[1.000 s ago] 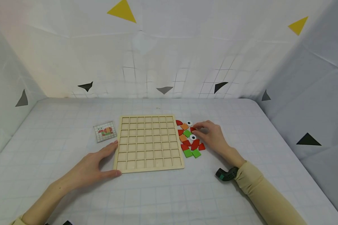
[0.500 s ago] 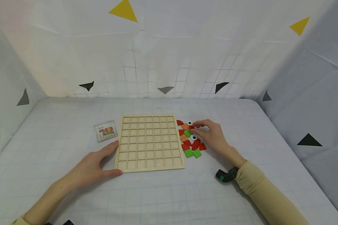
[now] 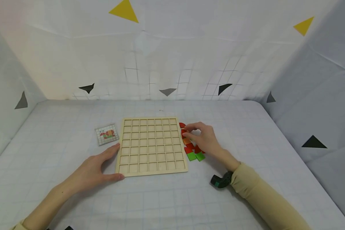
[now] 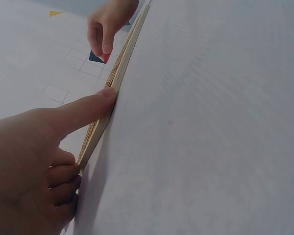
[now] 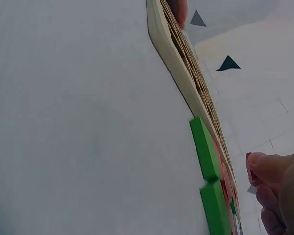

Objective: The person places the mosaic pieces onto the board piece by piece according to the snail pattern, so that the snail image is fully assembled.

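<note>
A wooden grid board (image 3: 152, 145) lies flat with bare cells. The left hand (image 3: 89, 171) rests at its left edge, thumb at the near corner and fingers along the side; the left wrist view shows the thumb (image 4: 90, 107) against the rim. The right hand (image 3: 205, 140) is over the loose pieces beside the board's right edge, thumb and index finger pinching a red piece (image 5: 250, 169) held up off the table. Green squares (image 3: 191, 156), an orange piece (image 3: 186, 141) and several red pieces (image 3: 188, 150) lie there, some hidden beneath the hand.
A small picture card (image 3: 107, 134) with a red, orange and green figure on a grid lies left of the board. A black device (image 3: 221, 180) is strapped at the right wrist. White cloth walls (image 3: 149, 57) with yellow, black and grey triangles stand around the table.
The right hand has moved left from the outer pieces towards the board's right edge, with a red piece pinched in it, now covering the eye pieces. The left hand and board have stayed put.
</note>
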A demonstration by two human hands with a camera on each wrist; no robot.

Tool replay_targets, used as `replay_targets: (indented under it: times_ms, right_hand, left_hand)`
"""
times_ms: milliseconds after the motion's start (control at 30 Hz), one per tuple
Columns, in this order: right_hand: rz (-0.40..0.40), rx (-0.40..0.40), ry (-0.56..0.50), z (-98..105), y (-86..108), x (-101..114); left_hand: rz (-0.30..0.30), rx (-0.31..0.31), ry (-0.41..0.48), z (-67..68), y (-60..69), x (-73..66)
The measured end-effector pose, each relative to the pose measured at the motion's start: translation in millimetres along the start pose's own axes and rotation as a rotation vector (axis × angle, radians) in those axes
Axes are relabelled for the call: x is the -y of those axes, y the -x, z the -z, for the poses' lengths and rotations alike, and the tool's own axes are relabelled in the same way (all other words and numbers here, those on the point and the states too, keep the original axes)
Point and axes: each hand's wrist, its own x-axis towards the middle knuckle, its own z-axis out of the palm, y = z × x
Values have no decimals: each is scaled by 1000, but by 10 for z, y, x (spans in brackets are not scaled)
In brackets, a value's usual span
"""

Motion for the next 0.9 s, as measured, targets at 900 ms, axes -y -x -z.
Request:
replay_targets:
  times_ms: [900]
  right_hand:
    - [29, 58, -11, -418, -196, 314]
  left_hand:
    - [16, 3, -9, -20, -1, -15]
